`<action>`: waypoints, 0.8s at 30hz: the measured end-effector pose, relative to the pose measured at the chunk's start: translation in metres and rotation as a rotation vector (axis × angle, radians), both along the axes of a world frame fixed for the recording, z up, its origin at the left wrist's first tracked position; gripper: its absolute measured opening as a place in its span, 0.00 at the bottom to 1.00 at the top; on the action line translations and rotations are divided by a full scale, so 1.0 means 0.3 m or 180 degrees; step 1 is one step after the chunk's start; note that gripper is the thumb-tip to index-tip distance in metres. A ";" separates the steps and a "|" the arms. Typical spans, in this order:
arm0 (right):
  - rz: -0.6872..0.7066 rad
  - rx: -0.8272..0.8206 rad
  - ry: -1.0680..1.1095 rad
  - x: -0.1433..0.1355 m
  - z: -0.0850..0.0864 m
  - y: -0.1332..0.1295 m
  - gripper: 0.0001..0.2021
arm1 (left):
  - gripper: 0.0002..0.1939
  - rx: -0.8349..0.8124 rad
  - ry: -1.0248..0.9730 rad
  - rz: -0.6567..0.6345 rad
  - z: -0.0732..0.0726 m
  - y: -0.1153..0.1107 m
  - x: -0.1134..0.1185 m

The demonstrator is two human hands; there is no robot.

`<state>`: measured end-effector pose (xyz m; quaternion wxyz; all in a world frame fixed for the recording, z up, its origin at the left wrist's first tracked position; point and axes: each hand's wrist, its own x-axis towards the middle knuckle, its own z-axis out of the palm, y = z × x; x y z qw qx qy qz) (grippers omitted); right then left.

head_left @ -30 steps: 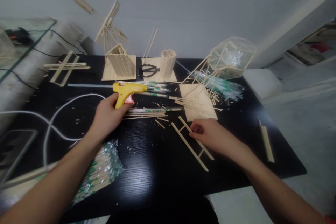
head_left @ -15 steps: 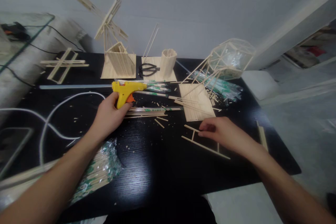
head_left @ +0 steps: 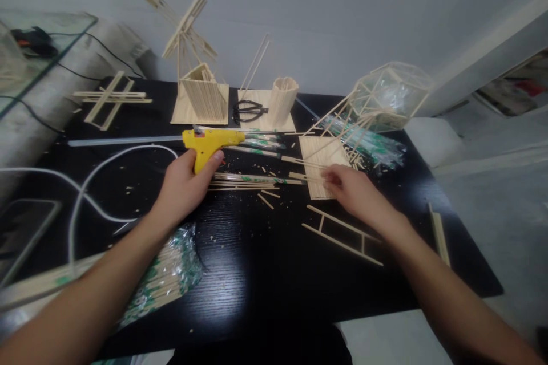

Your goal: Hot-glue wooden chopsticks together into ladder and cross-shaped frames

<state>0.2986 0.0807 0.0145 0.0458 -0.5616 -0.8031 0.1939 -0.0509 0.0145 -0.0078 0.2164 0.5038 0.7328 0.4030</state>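
My left hand [head_left: 184, 182] is wrapped round the grip of a yellow glue gun [head_left: 209, 142], its nozzle pointing right. My right hand [head_left: 353, 185] is pinched over a square board of wooden sticks [head_left: 319, 151]. Between its fingertips is the right end of a narrow strip of wooden sticks [head_left: 302, 177]; the fingers hide that end. A second narrow strip [head_left: 295, 159] lies just behind, partly on the board. Nearer me, below the right hand, a ladder-shaped stick frame [head_left: 342, 231] lies flat on the black table.
A stick windmill [head_left: 201, 97], a round stick tower [head_left: 283, 102] and black-handled scissors [head_left: 248, 111] stand or lie at the back. A polygonal stick frame [head_left: 389, 94] is at back right. Bagged sticks [head_left: 160, 285] and a white cable [head_left: 77, 205] lie left.
My right hand has left the ladder-shaped frame and moved up to the board, pinching the narrow strip, which has turned slightly. My left hand still grips the glue gun.
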 end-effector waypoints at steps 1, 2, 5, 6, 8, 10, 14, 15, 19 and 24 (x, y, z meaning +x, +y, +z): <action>0.0006 -0.0028 -0.0023 0.002 0.004 0.005 0.07 | 0.26 -0.0008 0.0009 -0.0004 0.000 0.000 0.001; 0.0011 -0.0051 -0.0046 0.003 0.007 0.010 0.05 | 0.26 -0.0013 0.0011 -0.0008 0.001 0.000 0.001; 0.0037 -0.0125 -0.0085 0.005 0.013 0.023 0.02 | 0.27 0.0014 -0.0023 -0.0027 0.006 0.001 0.004; 0.0041 -0.0154 -0.0086 0.005 0.012 0.026 0.02 | 0.27 0.0030 -0.0052 -0.0040 0.009 0.001 0.006; 0.0030 -0.0209 -0.0066 0.005 0.009 0.031 0.02 | 0.27 0.0027 -0.0098 -0.0089 0.016 -0.001 0.009; 0.0018 -0.0242 -0.0006 0.004 0.008 0.032 0.02 | 0.26 -0.0003 -0.0137 -0.0194 0.021 -0.003 0.014; -0.0001 -0.0134 0.0235 -0.010 0.038 0.008 0.03 | 0.24 0.0034 -0.0478 -0.0474 0.020 -0.007 0.021; -0.0019 -0.0108 0.0346 -0.019 0.051 -0.007 0.04 | 0.24 0.0057 -0.0582 -0.0516 0.019 -0.008 0.022; -0.0233 -0.1143 0.2136 -0.103 0.081 -0.116 0.04 | 0.23 0.0112 -0.0704 -0.0447 0.021 -0.010 0.026; -0.0243 -0.2989 0.3758 -0.252 -0.012 -0.295 0.10 | 0.22 0.0248 -0.0950 -0.0431 0.038 -0.012 0.031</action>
